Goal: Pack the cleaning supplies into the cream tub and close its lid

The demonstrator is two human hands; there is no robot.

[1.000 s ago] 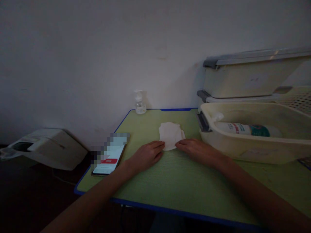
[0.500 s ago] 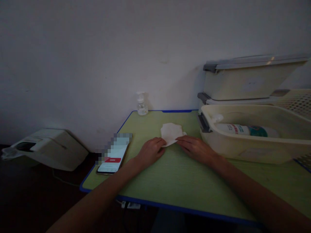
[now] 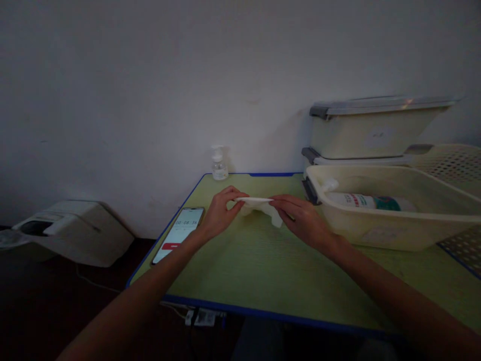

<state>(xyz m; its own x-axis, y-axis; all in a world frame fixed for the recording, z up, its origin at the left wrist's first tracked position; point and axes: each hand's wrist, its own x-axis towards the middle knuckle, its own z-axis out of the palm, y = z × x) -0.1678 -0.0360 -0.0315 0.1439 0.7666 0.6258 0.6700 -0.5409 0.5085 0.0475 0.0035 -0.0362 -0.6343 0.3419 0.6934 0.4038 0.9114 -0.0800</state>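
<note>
A soft, thin white sheet (image 3: 257, 200), like a cloth or tissue, is held above the table between my two hands. Its upper edge looks stretched nearly straight, while a loose flap hangs lower at the right; I cannot tell its exact kind. My left hand (image 3: 224, 210) pinches the left end between thumb and fingers. At the other end, the fingers of my right hand (image 3: 300, 218) are closed on the edge.
A phone (image 3: 180, 233) showing a timer lies by the left edge of the green table (image 3: 263, 271). A pump bottle (image 3: 219, 165) stands at the back. On the right, an open cream bin (image 3: 394, 228) holds a white-and-green bottle (image 3: 370, 201), before a lidded box (image 3: 361, 135).
Both hands have risen from the tabletop, lifting the white sheet with them. It lay flat before and now is seen edge-on with a hanging flap.
</note>
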